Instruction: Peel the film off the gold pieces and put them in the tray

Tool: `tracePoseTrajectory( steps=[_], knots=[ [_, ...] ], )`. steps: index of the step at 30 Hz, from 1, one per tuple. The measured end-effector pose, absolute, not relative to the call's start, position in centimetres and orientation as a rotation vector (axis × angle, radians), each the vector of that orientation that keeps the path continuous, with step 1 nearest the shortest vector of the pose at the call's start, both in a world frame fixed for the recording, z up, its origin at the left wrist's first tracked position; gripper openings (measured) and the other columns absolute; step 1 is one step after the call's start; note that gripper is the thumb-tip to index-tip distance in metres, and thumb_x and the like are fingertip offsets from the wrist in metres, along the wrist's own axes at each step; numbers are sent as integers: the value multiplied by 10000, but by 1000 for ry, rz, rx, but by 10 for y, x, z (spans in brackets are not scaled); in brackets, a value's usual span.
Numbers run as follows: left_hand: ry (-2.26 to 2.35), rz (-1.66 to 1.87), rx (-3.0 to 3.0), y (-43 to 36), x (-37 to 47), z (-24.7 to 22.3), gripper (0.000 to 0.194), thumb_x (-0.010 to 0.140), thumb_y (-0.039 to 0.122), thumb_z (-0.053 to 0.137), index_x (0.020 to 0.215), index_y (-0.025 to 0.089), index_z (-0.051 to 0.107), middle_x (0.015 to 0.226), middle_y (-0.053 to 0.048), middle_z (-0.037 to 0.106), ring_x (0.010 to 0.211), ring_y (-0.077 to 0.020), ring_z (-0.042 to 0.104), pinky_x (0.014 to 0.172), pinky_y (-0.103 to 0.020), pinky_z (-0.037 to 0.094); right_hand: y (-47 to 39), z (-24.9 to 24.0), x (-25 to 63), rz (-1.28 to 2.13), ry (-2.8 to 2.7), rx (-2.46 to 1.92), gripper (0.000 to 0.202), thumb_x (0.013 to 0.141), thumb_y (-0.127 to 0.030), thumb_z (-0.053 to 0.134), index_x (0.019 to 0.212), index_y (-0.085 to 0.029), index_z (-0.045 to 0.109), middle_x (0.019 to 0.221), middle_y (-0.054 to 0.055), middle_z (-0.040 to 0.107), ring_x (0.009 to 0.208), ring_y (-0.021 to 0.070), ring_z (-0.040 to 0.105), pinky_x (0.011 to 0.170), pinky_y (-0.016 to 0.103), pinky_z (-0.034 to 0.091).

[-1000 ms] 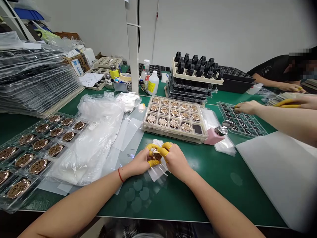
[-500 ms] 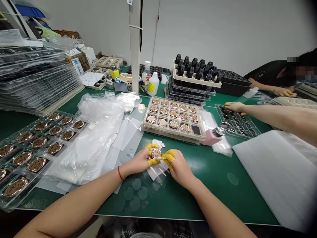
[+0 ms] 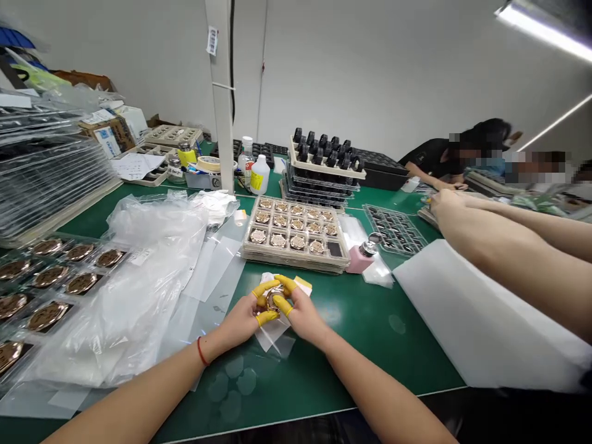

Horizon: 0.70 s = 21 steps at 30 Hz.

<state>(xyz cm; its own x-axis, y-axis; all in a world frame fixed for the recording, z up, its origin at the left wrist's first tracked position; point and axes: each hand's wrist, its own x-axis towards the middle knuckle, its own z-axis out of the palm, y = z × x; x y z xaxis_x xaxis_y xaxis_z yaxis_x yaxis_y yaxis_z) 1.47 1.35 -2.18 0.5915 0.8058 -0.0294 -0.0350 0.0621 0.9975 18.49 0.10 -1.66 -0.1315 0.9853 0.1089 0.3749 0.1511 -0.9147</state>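
Note:
A round rose-gold watch case (image 3: 275, 296) is held between both hands above the green tabletop. My left hand (image 3: 244, 316), in yellow finger cots, is closed around its left side. My right hand (image 3: 304, 312), also in yellow finger cots, grips its right side, with a thumb across its face. White tissue (image 3: 271, 336) and clear film lie beneath the hands. Behind them, a beige tray (image 3: 296, 254) holds several similar cases in rows, with one vacant slot at front right. A pink pump bottle (image 3: 359, 259) stands beside that tray.
Clear trays of cases (image 3: 50, 316) and plastic bags (image 3: 124, 296) occupy the left. A rack of black watches (image 3: 326, 160) stands at the back. White foam sheet (image 3: 481, 308) covers the right side, where a co-worker's arm (image 3: 499, 246) reaches across. A post (image 3: 224, 123) rises behind.
My right hand has moved from beside the case, where it pinched a small white-tipped item, onto the case itself. The co-worker's hand has left the black-parts tray. The view has shifted.

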Motion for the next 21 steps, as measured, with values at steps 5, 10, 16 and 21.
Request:
tracePoseTrajectory(
  steps=[5,10,16,21],
  knots=[
    [823,700,1389,13,12,-23,718,812,343,570,1408,186,203,766,-8,646,758,-173,588,805,-338,435,36,24,235,541,-1439,-1474,356,869,-393,467,1158,-187,490,934,59,626,787,187,588,707,309,465],
    [806,689,1402,12,13,-26,708,822,353,543,1404,140,201,762,-8,630,802,-177,588,852,-349,424,76,45,298,-5,-1458,-2168,349,910,-229,324,1183,-153,526,995,112,604,878,228,569,735,316,427],
    [791,681,1412,13,11,-26,654,828,352,531,1382,149,249,782,-15,629,813,-179,593,860,-354,433,104,52,305,-83,-1612,-2310,309,866,-176,430,1102,-183,630,1062,135,552,993,252,527,788,310,402],
    [795,675,1436,14,9,-26,568,830,369,537,1330,170,358,857,-34,642,835,-183,600,869,-354,432,152,60,313,-3,-1682,-2411,250,826,-233,548,1033,-140,652,1057,151,573,1042,250,507,831,303,391]
  ],
)
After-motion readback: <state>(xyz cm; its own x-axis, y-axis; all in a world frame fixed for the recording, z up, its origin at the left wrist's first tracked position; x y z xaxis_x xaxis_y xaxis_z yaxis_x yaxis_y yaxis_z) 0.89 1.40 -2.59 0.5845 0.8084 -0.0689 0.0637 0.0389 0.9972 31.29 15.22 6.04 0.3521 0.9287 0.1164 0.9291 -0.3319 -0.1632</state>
